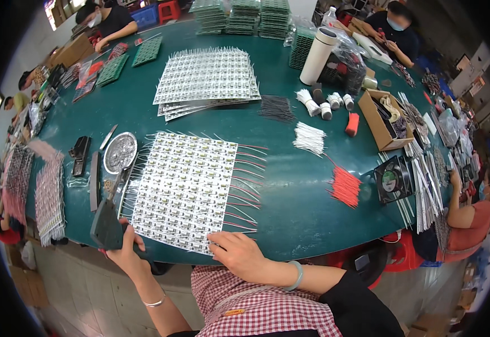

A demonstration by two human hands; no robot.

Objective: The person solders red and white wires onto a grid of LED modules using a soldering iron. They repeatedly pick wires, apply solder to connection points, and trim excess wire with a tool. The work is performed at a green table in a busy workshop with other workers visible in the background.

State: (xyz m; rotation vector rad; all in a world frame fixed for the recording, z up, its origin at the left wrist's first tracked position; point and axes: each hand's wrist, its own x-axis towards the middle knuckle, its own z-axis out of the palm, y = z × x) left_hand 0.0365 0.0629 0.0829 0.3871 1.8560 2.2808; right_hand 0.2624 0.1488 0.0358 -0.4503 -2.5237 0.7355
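A white panel of small circuit boards [183, 191] lies at the near edge of the table, with red and white wires sticking out along its right side and thin wires along its left. My left hand [126, 250] is closed around the handle of a dark green soldering gun [106, 226], whose tip points away beside the panel's left edge. Just beyond that tip sits a round silver dish [120, 153] of greyish metal. My right hand [238, 255] has its bent fingertips on the panel's near right corner; its thumb is hidden.
Behind lies a stack of similar panels [205, 76]. White wires [310, 139], red wires [345, 186], black wires [277, 108] and a small fan [390, 180] lie to the right. A white bottle [318, 56] and cardboard box [381, 124] stand farther back. Other people work around the table.
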